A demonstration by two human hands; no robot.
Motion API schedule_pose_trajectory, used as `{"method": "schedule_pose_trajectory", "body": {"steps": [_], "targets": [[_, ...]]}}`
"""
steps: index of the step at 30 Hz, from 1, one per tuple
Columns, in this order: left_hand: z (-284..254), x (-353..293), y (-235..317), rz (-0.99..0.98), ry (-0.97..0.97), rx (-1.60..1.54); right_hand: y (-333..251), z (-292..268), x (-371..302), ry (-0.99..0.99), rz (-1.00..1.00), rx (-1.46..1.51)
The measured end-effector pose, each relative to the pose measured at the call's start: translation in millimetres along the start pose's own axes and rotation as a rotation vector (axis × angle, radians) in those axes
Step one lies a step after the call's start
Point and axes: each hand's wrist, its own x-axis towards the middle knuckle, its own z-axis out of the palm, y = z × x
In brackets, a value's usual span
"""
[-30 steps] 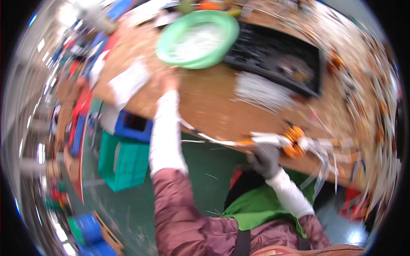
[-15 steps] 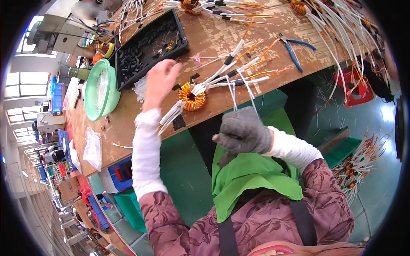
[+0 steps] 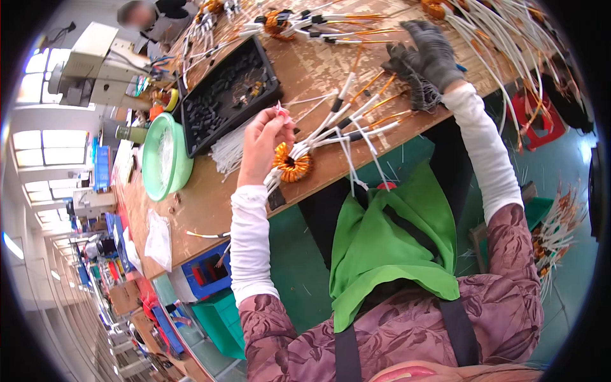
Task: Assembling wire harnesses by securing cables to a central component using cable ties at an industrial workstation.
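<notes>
My bare left hand [image 3: 266,143] pinches a small pink-and-white piece [image 3: 282,113] between thumb and fingers; its kind is too small to make out. Beside that hand lies a ring-shaped coil [image 3: 293,164] wound with copper wire, near the table's front edge. White-sleeved leads [image 3: 331,124] with black tubing and bare copper ends fan out from it to the right. My right hand [image 3: 428,60], in a grey glove, rests over the blue-handled pliers [image 3: 461,68] with fingers spread. Most of the pliers is hidden beneath it.
A black tray [image 3: 229,83] of short black tubes stands behind my left hand, with a green basin [image 3: 167,159] to its left. White tubes [image 3: 230,151] lie by the tray. More coils [image 3: 277,24] lie at the back, and wire bundles [image 3: 496,44] hang over the right edge.
My right hand has moved from my lap up to the pliers on the table. My left hand has come down beside the coil and taken up the small pink piece. The view has shifted slightly.
</notes>
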Motion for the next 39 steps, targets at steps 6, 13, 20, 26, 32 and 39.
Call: {"method": "schedule_pose_trajectory", "body": {"steps": [6,13,20,26,32,39], "targets": [[32,-51,7,0.026,-0.201,-0.69,-98,-69,-14,-0.107,0.045,1.178],[46,-93,-16,0.309,0.098,-0.472,-201,-96,-163,-0.935,-0.154,1.65],[80,-195,-116,0.14,0.618,0.023,-227,-100,-239,-1.259,0.812,2.172],[78,-196,-153,0.157,0.99,0.321,-235,-98,-268,-1.335,0.523,1.962],[81,-199,-164,0.172,0.949,0.355,-237,-111,-284,-1.359,0.742,2.023],[98,-186,-148,0.205,0.829,0.44,-219,-127,-272,-1.303,0.977,2.146]]}}
